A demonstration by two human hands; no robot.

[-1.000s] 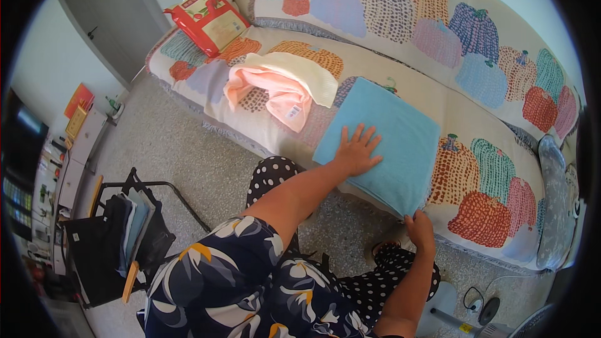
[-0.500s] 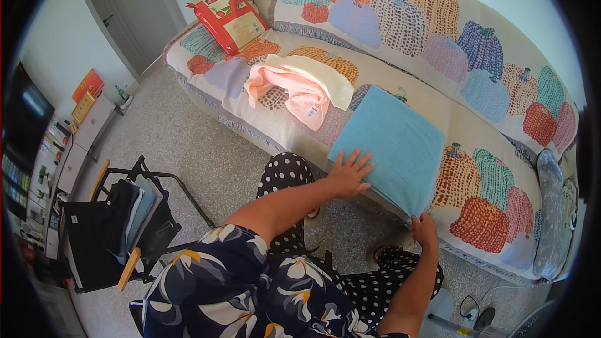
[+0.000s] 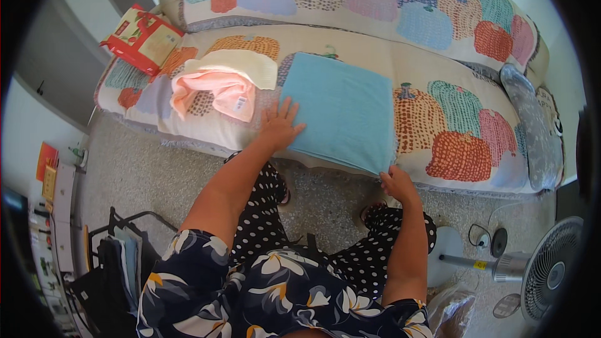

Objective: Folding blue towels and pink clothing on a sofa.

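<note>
A light blue towel (image 3: 338,109), folded into a layered square, lies flat on the sofa seat in front of me. My left hand (image 3: 280,126) is spread open over its near left edge, fingers resting on the cloth and the cover beside it. At the near right corner, my right hand (image 3: 399,185) pinches the towel's edge between thumb and fingers. Left of the towel, close to my left fingertips, lies a loosely bunched pink cloth (image 3: 235,97) with a small white label. A cream cloth (image 3: 250,66) lies against its far side.
A pumpkin-patterned cover (image 3: 432,172) drapes the sofa. On its left end stands a red and cream package (image 3: 147,40); at its right end leans a grey cushion (image 3: 529,128). A standing fan (image 3: 551,275) is at lower right. A black folding chair (image 3: 103,288) holding folded clothes stands at lower left.
My view has swung right, bringing the fan into sight. My left hand has slid to the towel's left side; my right hand keeps its pinch on the near right corner.
</note>
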